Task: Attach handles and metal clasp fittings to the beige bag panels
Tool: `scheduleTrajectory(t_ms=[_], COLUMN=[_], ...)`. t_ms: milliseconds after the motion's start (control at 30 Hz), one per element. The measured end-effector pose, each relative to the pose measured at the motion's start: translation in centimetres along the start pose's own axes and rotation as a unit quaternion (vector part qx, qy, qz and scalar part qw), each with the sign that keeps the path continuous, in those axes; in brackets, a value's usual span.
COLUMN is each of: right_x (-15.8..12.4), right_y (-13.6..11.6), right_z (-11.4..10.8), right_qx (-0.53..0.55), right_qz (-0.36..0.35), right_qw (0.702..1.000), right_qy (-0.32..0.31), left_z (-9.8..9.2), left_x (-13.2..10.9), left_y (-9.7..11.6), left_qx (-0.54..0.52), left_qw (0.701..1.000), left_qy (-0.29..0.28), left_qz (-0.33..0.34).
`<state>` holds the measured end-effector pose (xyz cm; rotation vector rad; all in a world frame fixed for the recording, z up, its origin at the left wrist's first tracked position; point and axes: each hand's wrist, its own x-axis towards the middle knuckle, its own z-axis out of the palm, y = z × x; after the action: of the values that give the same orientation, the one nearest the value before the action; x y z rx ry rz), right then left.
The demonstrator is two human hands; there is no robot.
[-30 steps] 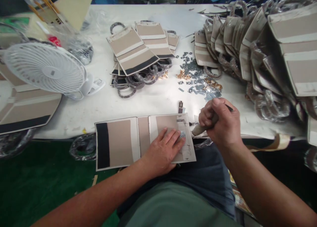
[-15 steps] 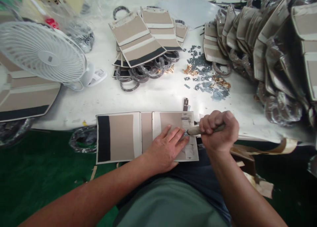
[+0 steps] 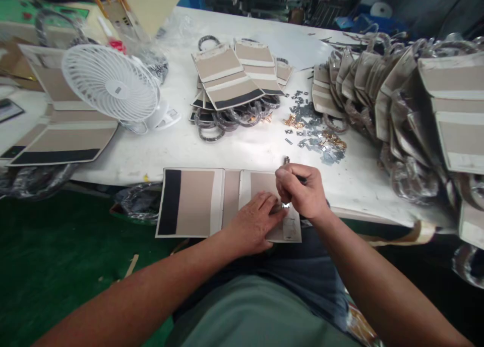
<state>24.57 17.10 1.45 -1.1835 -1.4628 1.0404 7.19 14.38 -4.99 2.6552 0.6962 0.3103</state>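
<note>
A flat beige panel (image 3: 196, 201) with white stripes and a black band lies across my lap and the table edge. My left hand (image 3: 254, 222) rests on its right part, fingers stretched flat, holding it down beside a small metal fitting. My right hand (image 3: 300, 191) is closed in a fist round a tool handle, its tip pressed down on the panel right at my left fingertips. The tool itself is mostly hidden by the fist.
A white table (image 3: 242, 153) carries a small white fan (image 3: 111, 87), a stack of similar panels with wrapped handles (image 3: 230, 84), scattered silver and gold metal fittings (image 3: 312, 130), and a big heap of panels (image 3: 416, 100) at right. More panels (image 3: 64, 140) lie at left. Green floor below.
My right hand has swung left over the panel, with the tool turned from lying sideways to pointing down at the fitting. My left hand stays flat. The view has shifted.
</note>
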Motion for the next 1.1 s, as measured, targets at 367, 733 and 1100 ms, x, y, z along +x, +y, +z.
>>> scheduleTrajectory(t_ms=[367,733,1100], right_x=[-0.9,-4.0,-14.5], right_y=[0.2,1.6,-3.0], right_z=[-1.6,-1.7,-4.3], right_qx=[0.007,0.065,0.085], right_qz=[-0.079,-0.026,0.081], right_qw=[0.997,0.990,0.940], right_qy=[-0.007,0.124,0.319], left_z=[-0.4,-0.7,-8.9], left_x=[-0.2,-0.7,-3.2], left_y=[0.0,1.0,4.6], left_qx=[0.003,0.047,-0.127], left_qw=[1.000,0.999,0.977], left_qy=[-0.006,-0.021,0.149], left_qz=[0.005,-0.004,-0.086])
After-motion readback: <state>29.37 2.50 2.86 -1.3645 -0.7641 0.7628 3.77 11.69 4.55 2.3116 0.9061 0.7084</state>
